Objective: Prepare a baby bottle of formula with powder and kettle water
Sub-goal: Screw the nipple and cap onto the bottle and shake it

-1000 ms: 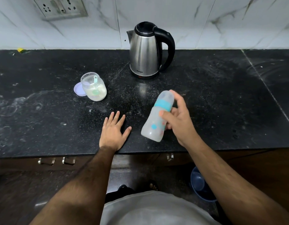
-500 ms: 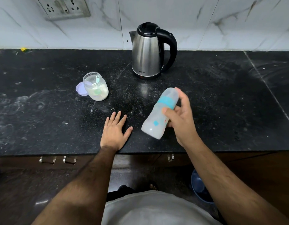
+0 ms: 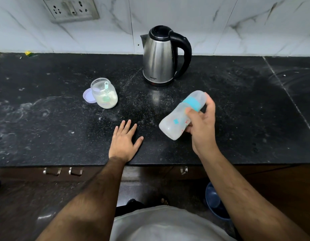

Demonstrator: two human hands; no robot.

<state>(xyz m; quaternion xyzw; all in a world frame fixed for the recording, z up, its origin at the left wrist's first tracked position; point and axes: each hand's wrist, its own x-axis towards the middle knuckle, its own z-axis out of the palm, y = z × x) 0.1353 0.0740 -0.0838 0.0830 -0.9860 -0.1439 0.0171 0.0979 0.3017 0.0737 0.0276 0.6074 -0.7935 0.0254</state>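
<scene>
- While the left hand [image 3: 123, 144] is lying flat on the dark surface [image 3: 46, 119] with fingers spread, the right hand [image 3: 202, 126] is gripping the bottle [image 3: 178, 119], fingers and thumb curled round its side.
- The bottle is hanging tilted above the surface, capped end pointing up and away, base toward the left hand; its blue collar [image 3: 191, 102] is showing, slightly blurred.
- The kettle [image 3: 159, 56] is standing upright near the wall, handle to the right.
- The open jar [image 3: 104, 93] of powder, scoop [image 3: 106, 86] inside, is sitting left of the kettle, touching its lid [image 3: 88, 96].
</scene>
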